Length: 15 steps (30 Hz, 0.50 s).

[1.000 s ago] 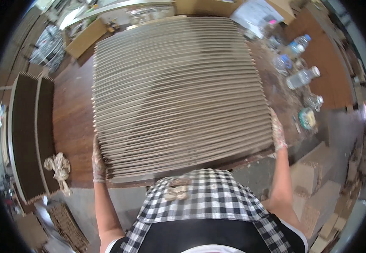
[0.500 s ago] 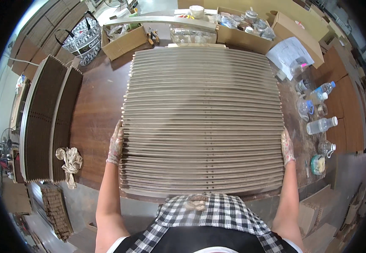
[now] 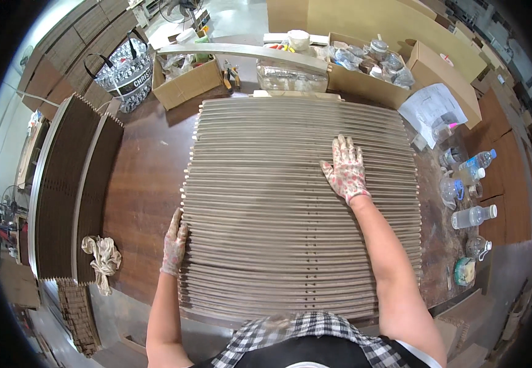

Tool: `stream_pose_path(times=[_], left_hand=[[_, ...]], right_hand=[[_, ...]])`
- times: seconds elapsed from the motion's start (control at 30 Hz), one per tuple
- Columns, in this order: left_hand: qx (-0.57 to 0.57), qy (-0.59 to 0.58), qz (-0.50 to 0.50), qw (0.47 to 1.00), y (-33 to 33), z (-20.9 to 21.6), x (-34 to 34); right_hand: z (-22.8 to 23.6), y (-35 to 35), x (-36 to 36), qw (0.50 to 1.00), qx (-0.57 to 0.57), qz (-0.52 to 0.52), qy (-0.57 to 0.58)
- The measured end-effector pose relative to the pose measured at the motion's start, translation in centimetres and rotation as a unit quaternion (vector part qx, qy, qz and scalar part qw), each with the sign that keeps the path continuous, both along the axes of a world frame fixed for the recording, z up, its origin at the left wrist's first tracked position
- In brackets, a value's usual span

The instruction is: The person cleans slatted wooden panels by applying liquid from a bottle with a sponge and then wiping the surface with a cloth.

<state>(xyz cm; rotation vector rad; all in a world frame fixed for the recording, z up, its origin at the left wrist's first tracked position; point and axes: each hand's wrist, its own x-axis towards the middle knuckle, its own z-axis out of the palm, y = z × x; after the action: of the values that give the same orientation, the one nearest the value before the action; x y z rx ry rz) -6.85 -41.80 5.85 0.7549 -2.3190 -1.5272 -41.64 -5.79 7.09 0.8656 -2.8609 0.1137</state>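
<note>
A wide row of thin grey-brown wooden strips (image 3: 260, 208), packed edge to edge, lies across the brown table before me. Short pale dowel-like pegs stick out along its left and right ends, and small dark holes run down its middle. My left hand (image 3: 174, 242), in a stained patterned glove, rests flat along the left ends with fingers stretched out. On the upper right part of the strips lies my right hand (image 3: 347, 168), palm down, fingers spread, in a white glove with pink dots. Neither hand grips anything.
Two stacks of dark strips (image 3: 54, 202) stand at the left beside a crumpled cloth (image 3: 103, 260). Along the far edge are a cardboard box (image 3: 186, 86), pliers (image 3: 231, 76) and another filled box (image 3: 364, 83). Plastic bottles (image 3: 474, 216) and a paper sheet (image 3: 431, 110) line the right.
My right hand has left the right ends of the strips and moved inward and away from me onto their top. The left hand stays along the left ends. The view has shifted slightly.
</note>
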Motion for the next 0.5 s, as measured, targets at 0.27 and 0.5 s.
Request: stream_pose_path(times=[0.27,0.5], left_hand=[[-0.031,0.007,0.005,1.000,0.4,0.8,-0.2],[0.002,0.013,0.010,1.000,0.9,0.7,-0.5]], right_hand=[[2.1,-1.8,-3.1,0.998,0.009,0.011,-0.053],[1.1,-6.5,-8.0,0.999,0.014,-0.004,-0.046]])
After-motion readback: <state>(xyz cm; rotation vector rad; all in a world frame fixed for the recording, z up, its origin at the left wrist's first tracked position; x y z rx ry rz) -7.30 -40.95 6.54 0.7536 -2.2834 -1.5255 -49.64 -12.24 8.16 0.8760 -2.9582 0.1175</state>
